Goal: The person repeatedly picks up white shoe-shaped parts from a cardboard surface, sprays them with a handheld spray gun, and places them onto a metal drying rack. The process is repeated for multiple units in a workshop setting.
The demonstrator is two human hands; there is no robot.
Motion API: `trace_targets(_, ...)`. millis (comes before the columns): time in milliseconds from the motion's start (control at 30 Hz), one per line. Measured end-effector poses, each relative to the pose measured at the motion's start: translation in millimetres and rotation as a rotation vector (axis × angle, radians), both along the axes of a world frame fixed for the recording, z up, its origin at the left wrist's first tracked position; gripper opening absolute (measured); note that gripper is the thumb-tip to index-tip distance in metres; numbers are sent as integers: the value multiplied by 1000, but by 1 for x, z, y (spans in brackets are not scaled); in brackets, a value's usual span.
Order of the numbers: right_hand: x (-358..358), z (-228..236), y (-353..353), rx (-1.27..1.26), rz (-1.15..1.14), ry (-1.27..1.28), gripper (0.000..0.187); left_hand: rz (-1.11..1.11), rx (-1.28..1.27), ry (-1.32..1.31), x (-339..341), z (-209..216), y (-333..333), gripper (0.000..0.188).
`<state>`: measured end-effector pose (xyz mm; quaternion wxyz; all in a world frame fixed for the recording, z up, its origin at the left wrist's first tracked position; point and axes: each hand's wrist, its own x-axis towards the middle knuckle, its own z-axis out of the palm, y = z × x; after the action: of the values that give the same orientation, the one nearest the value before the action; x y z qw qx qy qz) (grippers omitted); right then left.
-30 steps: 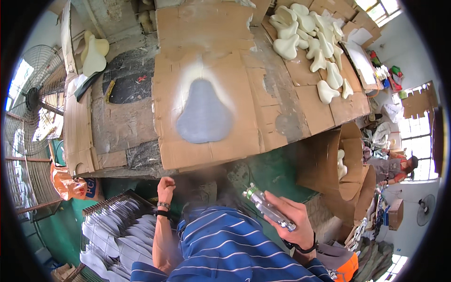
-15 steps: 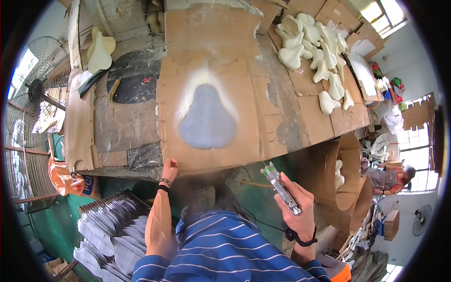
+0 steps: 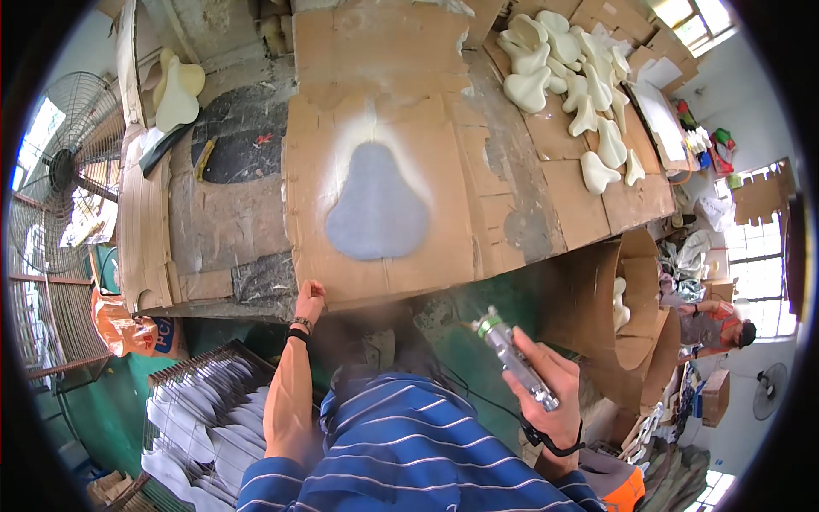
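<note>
A grey-blue saddle-shaped pad point(image 3: 376, 205) lies flat on a brown cardboard sheet point(image 3: 341, 286), ringed by pale overspray that is strongest round its narrow far end. My right hand point(image 3: 548, 388) grips a metal spray gun point(image 3: 514, 358) with a greenish ring near its front, held below the table's front edge and off to the right of the pad. At the sheet's near left corner is my left hand point(image 3: 310, 300), its fingers curled together; whatever they may hold is hidden.
Several cream saddle-shaped foam pieces point(image 3: 580, 85) are heaped at the far right, two more point(image 3: 177, 96) at the far left. A wire rack point(image 3: 209, 418) of grey pads stands lower left, a large cardboard box point(image 3: 597, 299) lower right. A fan point(image 3: 64, 162) is at left; another person point(image 3: 712, 324) is at right.
My right hand and the spray gun have shifted slightly right and down. The table appears slightly higher in view. The pad stays in place on the cardboard, and my left hand remains at its corner.
</note>
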<state>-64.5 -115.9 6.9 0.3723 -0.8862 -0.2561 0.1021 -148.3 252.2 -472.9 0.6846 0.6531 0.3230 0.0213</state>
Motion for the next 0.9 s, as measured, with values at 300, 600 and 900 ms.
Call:
trace_targets(300,0,3,-8,76,-68,-62,57,20,30,-28,0,-7,0,27)
trace_targets(600,1,0,-21,23,3,-16,68,33,-50,75,8,25,-3,28)
trace_targets(900,6,7,-58,-10,-48,74,57,194,104,-50,-4,45,-31,25)
